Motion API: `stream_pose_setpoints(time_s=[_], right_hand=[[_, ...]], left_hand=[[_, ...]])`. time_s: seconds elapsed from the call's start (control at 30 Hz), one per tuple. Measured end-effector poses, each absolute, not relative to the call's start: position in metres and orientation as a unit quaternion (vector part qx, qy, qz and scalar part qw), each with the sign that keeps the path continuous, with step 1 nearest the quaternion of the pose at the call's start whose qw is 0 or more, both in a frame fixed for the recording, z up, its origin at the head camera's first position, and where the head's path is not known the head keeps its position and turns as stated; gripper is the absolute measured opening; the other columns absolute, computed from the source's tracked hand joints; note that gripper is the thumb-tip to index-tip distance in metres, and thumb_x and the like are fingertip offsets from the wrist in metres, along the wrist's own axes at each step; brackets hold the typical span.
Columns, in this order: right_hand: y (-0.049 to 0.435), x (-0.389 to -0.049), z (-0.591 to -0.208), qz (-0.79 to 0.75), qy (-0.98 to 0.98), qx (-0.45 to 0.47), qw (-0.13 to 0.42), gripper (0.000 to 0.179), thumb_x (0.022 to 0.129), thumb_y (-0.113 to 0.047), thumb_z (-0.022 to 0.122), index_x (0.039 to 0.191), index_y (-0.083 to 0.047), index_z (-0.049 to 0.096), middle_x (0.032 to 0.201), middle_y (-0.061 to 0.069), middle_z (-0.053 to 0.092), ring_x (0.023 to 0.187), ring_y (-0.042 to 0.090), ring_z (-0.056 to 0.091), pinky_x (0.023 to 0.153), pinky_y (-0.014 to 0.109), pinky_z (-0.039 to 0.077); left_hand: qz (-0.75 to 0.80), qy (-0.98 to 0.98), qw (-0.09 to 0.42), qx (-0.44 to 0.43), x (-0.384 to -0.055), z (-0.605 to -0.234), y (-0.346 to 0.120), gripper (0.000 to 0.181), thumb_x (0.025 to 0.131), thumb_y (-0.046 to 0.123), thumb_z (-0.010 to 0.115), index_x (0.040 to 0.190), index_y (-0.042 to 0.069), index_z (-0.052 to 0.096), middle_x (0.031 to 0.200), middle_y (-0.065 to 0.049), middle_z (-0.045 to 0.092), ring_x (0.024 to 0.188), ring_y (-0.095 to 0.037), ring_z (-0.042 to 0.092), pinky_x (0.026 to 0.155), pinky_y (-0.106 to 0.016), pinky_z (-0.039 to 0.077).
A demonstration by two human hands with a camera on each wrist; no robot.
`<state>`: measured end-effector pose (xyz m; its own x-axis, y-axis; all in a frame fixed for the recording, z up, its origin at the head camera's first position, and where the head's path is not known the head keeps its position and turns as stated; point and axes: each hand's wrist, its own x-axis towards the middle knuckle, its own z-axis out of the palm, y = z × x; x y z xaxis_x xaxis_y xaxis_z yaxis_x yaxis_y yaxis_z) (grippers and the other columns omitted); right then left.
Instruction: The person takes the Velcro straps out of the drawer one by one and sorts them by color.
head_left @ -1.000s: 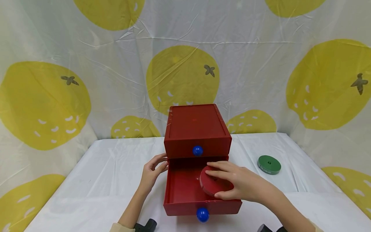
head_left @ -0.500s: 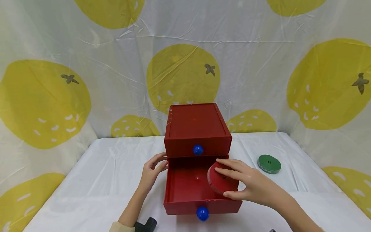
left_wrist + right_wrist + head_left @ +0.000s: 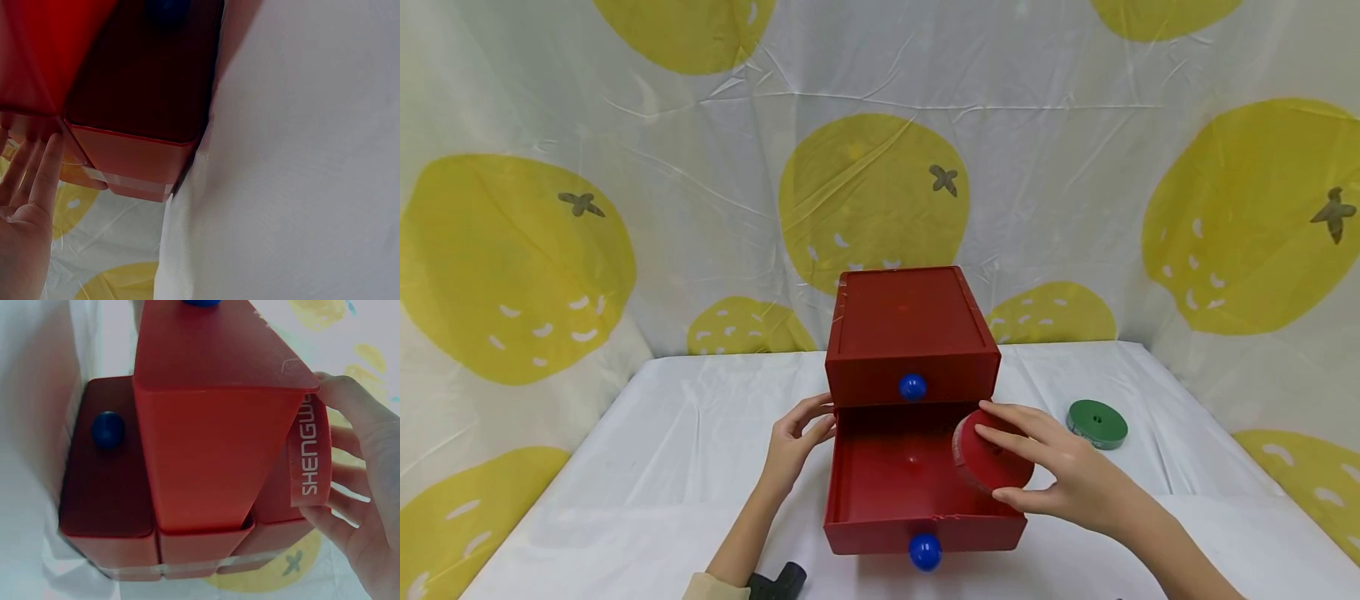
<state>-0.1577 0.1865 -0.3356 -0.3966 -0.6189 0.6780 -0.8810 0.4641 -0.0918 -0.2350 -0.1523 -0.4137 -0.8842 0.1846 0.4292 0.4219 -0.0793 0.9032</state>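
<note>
Head: red disc [image 3: 988,468] between right fingers [image 3: 1017,444].

Is a red disc [image 3: 987,463], bears white lettering [image 3: 308,447] on its rim, is held tilted at the right edge of the pulled-out middle drawer [image 3: 880,487]. Stands upright as a red three-drawer cabinet [image 3: 902,317] with blue knobs [image 3: 912,387].

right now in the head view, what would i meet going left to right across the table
Left hand → upper blue knob → red disc → green disc. The right hand is left out: it holds the red disc and overlaps both discs' spans.
</note>
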Motion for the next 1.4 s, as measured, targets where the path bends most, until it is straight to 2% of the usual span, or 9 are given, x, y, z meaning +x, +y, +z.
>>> stream_pose_setpoints(time_s=[0.2, 0.37, 0.67, 0.9, 1.4], right_hand=[[0.192, -0.159, -0.341, 0.244, -0.775, 0.468, 0.346, 0.052, 0.084, -0.044, 0.058, 0.116, -0.002, 0.060, 0.127, 0.017, 0.052, 0.123, 0.015, 0.044, 0.095, 0.006, 0.038], [0.196, -0.157, -0.346, 0.261, -0.761, 0.469, 0.364, 0.053, 0.086, -0.043, 0.057, 0.113, 0.002, 0.061, 0.128, 0.017, 0.051, 0.124, 0.015, 0.043, 0.100, 0.007, 0.034], [0.202, -0.153, -0.354, 0.268, -0.766, 0.442, 0.382, 0.054, 0.083, -0.044, 0.060, 0.110, 0.003, 0.062, 0.124, 0.019, 0.053, 0.120, 0.016, 0.044, 0.090, 0.005, 0.040], [0.201, -0.153, -0.358, 0.268, -0.760, 0.421, 0.417, 0.056, 0.085, -0.045, 0.057, 0.108, 0.006, 0.063, 0.121, 0.021, 0.054, 0.120, 0.016, 0.044, 0.094, 0.004, 0.037], [0.215, -0.153, -0.369, 0.272, -0.768, 0.400, 0.419, 0.055, 0.083, -0.044, 0.060, 0.109, 0.005, 0.063, 0.121, 0.023, 0.054, 0.119, 0.018, 0.045, 0.094, 0.003, 0.036]], left_hand=[[-0.695, -0.679, 0.085, -0.222, -0.235, -0.412, -0.152, 0.036, 0.088, 0.004, 0.055, 0.123, -0.005, 0.050, 0.110, 0.010, 0.061, 0.102, -0.005, 0.058, 0.079, -0.026, 0.055], [-0.698, -0.675, 0.085, -0.224, -0.234, -0.412, -0.152, 0.036, 0.088, 0.003, 0.055, 0.123, -0.006, 0.049, 0.110, 0.010, 0.061, 0.102, -0.005, 0.059, 0.079, -0.026, 0.055], [-0.698, -0.675, 0.087, -0.221, -0.234, -0.414, -0.153, 0.036, 0.088, 0.003, 0.054, 0.122, -0.007, 0.049, 0.109, 0.009, 0.062, 0.101, -0.005, 0.059, 0.079, -0.026, 0.055], [-0.696, -0.677, 0.087, -0.222, -0.234, -0.414, -0.152, 0.036, 0.088, 0.004, 0.055, 0.123, -0.005, 0.050, 0.110, 0.009, 0.061, 0.101, -0.005, 0.059, 0.079, -0.026, 0.055], [-0.698, -0.675, 0.087, -0.224, -0.233, -0.412, -0.152, 0.036, 0.088, 0.004, 0.055, 0.123, -0.005, 0.050, 0.110, 0.009, 0.061, 0.101, -0.005, 0.059, 0.079, -0.026, 0.055]])
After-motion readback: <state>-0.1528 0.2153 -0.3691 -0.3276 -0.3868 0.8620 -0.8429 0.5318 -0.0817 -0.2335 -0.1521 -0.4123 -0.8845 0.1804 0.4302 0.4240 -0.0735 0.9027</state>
